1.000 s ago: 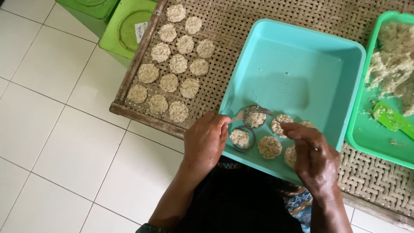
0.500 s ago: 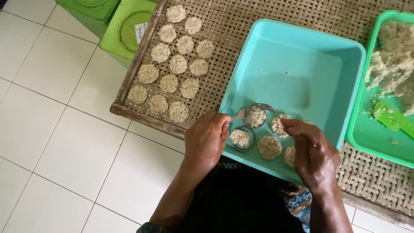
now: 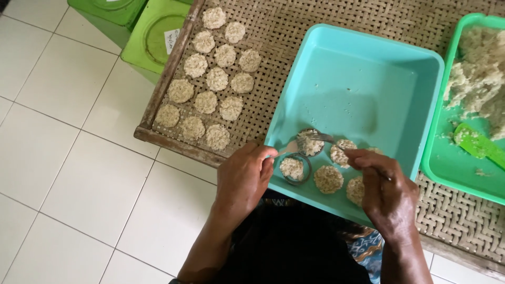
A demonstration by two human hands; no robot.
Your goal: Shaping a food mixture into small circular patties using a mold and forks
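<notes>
The left hand (image 3: 243,176) is curled at the near rim of the turquoise tray (image 3: 368,73), fingers pinched on a spoon (image 3: 301,143) carrying a lump of rice mixture. The spoon's long axis runs left to right, bowl pointing right. The right hand (image 3: 386,189) is closed narrowly around a fork (image 3: 322,138) (mostly hidden by the fingers), tines pointing left and touching the lump. Below them a round ring mould (image 3: 293,168) sits in the tray's near left corner, with formed patties (image 3: 329,179) beside it. Farther off, rows of patties lie on the woven tray (image 3: 294,31).
</notes>
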